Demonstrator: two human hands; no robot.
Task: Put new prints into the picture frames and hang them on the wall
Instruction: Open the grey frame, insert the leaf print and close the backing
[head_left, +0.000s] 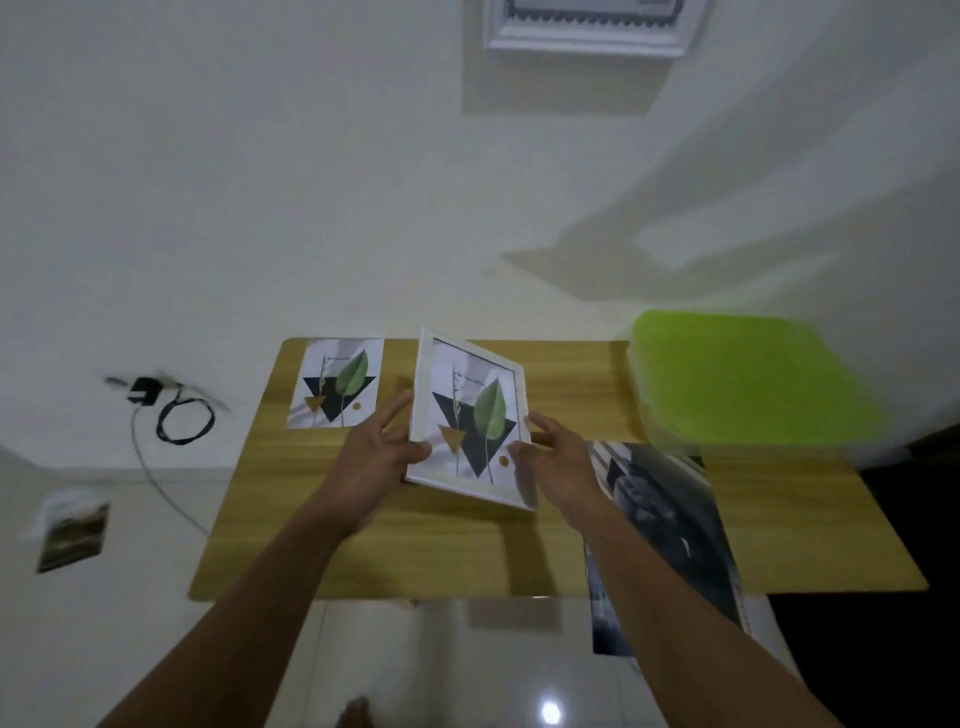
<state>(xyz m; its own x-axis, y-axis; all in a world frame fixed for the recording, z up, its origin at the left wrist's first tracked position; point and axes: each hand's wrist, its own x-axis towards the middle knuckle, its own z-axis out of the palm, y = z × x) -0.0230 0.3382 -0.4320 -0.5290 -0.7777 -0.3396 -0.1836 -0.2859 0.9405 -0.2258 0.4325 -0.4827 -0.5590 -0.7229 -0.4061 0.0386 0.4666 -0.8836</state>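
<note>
Hands gripped a white picture frame from both sides above a wooden worktop, holding it clear of the surface with its far end tipped up toward the wall. The left hand clamped the frame's left edge, thumb on the front near the lower corner and fingers spread behind. The right hand held the right edge, thumb pressed on the front rim. Inside the frame sat a print of a green leaf over a dark triangle with a small orange triangle. A loose print of the same design lay flat on the worktop's far left corner, just beside the frame. A dark glossy sheet lay under the right forearm and hung over the near edge. A bright green plastic lid or box, blurred, rested on the far right of the worktop. Another white frame was mounted high on the wall, cut off by the top of the view. A black charger with coiled cable hung at the left, and a small photo lay lower left.
</note>
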